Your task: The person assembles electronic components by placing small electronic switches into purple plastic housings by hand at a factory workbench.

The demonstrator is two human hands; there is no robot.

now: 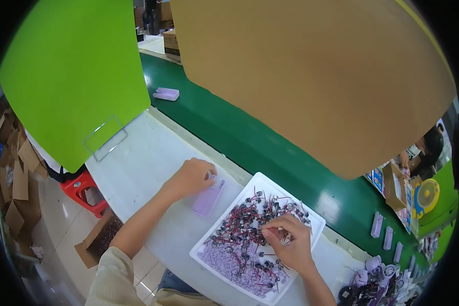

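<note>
My left hand (189,177) is closed on the upper end of a lilac plastic housing (209,198), a shallow box shape resting on or just above the white table. Beside it stands a white tray (201,253) filled with small dark electronic parts with red wires (241,217) and many tiny lilac plastic pieces (229,270). Over the right half of this tray, my right hand (292,240) has thumb and forefinger pinched together. Whatever lies between those fingertips is too small or hidden to make out.
Beyond the white table (137,168) runs a green conveyor belt (229,125) carrying lilac housings (167,94). Green (76,76) and brown (311,76) boards overhang the scene. Lilac and dark parts (377,280) pile at lower right. A red stool (85,193) stands left; another person sits far right.
</note>
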